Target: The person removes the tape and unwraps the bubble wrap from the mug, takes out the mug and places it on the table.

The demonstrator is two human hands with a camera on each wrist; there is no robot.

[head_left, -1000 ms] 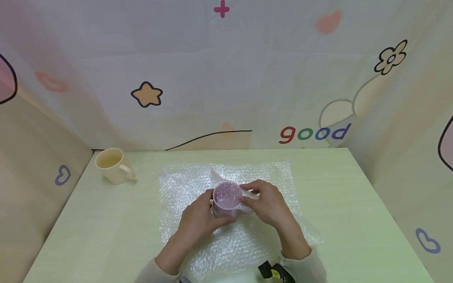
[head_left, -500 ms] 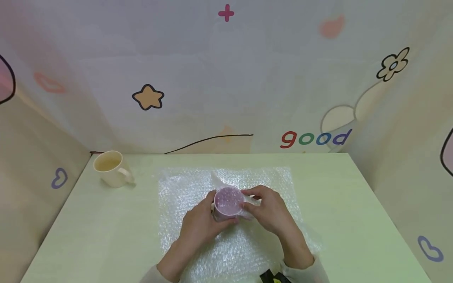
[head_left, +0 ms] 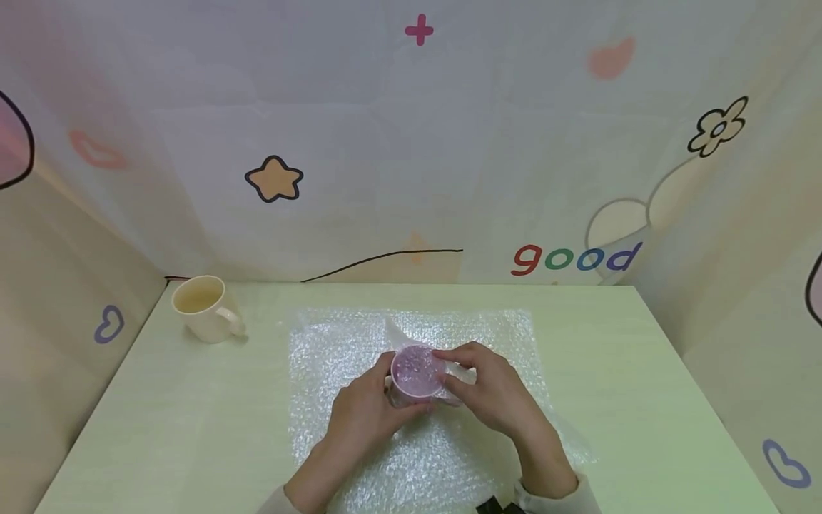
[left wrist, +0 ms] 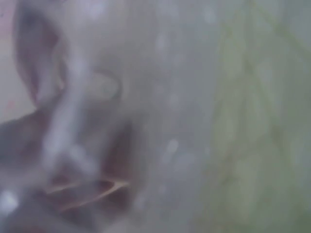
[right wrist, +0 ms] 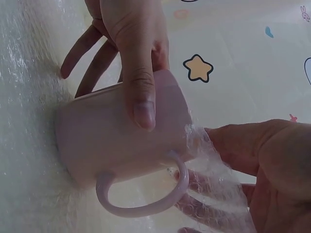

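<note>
A pale pink mug [head_left: 411, 400] stands on the bubble wrap sheet [head_left: 334, 350], with clear bubble wrap filling its mouth. My left hand [head_left: 362, 410] grips the mug's side; in the right wrist view its thumb lies along the wall. On the other side, my right hand [head_left: 497, 389] pinches bubble wrap at the rim with thumb and index finger. A loose strip of bubble wrap [right wrist: 216, 179] hangs from the mouth across the right fingers. The mug's handle [right wrist: 141, 208] shows bare below the strip. Plastic close to the lens blurs the left wrist view.
A cream mug [head_left: 205, 314] stands upright at the back left of the pale green table [head_left: 642, 400]. A printed cloth backdrop [head_left: 359, 157] rises behind the table and along both sides.
The head view has tilted slightly, so everything sits a little lower. The right fingertips have shifted a little farther over the mug's mouth. My left hand keeps its grip.
</note>
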